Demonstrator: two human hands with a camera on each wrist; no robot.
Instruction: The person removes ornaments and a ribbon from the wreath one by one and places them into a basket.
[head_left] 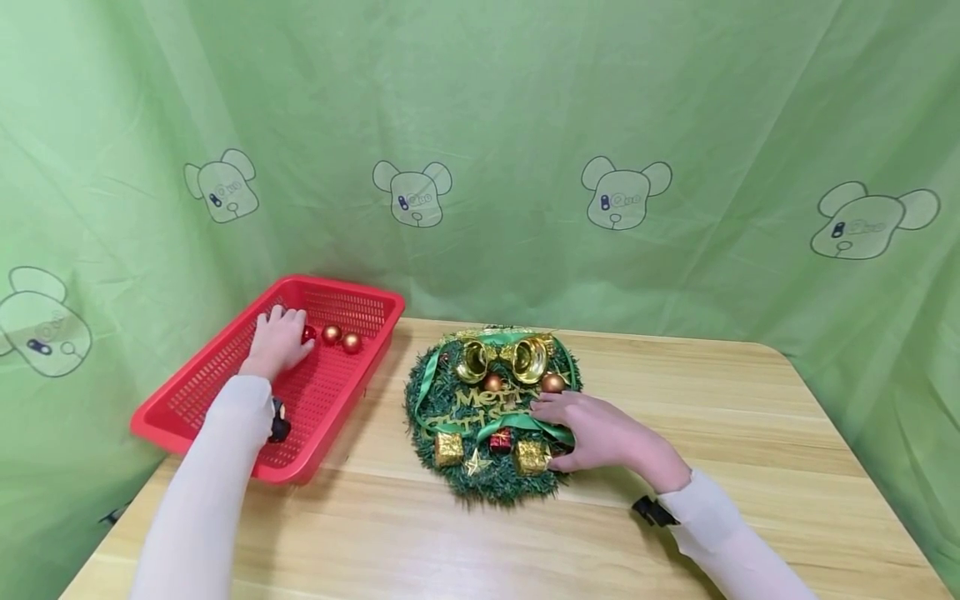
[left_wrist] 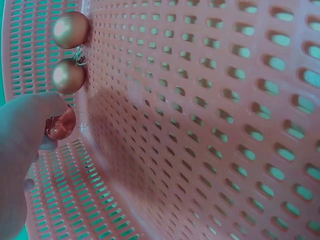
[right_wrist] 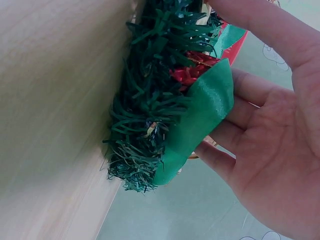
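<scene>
At the left, my left hand [head_left: 276, 343] reaches into a red plastic basket [head_left: 341, 433]. A shiny red bauble [left_wrist: 63, 123] is pinched between its thumb and a finger, close to the basket's far end. Two gold baubles [left_wrist: 69, 76] lie just beyond it. My right hand [head_left: 600, 429] rests at the right side of a green tinsel Christmas wreath [head_left: 498, 487], its fingers fairly straight over the edge. In the right wrist view, a green ribbon [right_wrist: 205, 107] lies against those fingers. Gold bells [head_left: 528, 360], small gift boxes [head_left: 448, 448] and gold lettering decorate the wreath.
The wreath lies flat on a wooden table [head_left: 690, 383], to the right of the basket. Behind the table hangs a green curtain [head_left: 517, 258] printed with bear heads. A black wrist-camera part [head_left: 654, 510] sits under the right wrist.
</scene>
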